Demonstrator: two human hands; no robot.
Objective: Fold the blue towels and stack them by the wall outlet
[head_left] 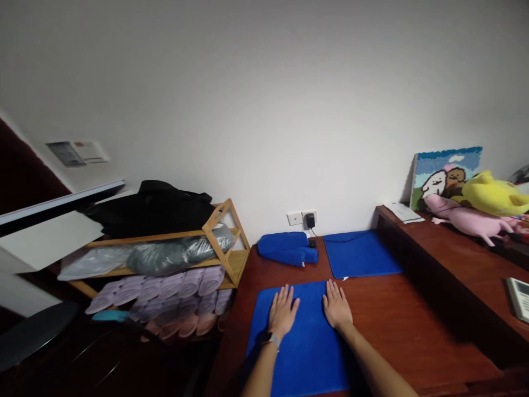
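Observation:
A blue towel (306, 342) lies spread flat on the reddish-brown wooden table in front of me. My left hand (283, 313) rests palm down on its left part, fingers outstretched, with a watch on the wrist. Near the towel's far right corner, my right hand (336, 306) lies flat too, its fingers stretched forward. Neither hand grips anything. Beyond them, several blue towels (285, 248) are folded or rolled together by the wall. Another blue towel (363, 253) is laid flat at the back right, with a thin black cable across its far side.
A black adapter (310, 220) is plugged into the wall socket. On the left stands a wooden rack (231, 259) with rolled lilac towels (173, 284) and a black bag (161, 207). The raised ledge (454, 259) at right bears plush toys (467, 215) and a picture (448, 171).

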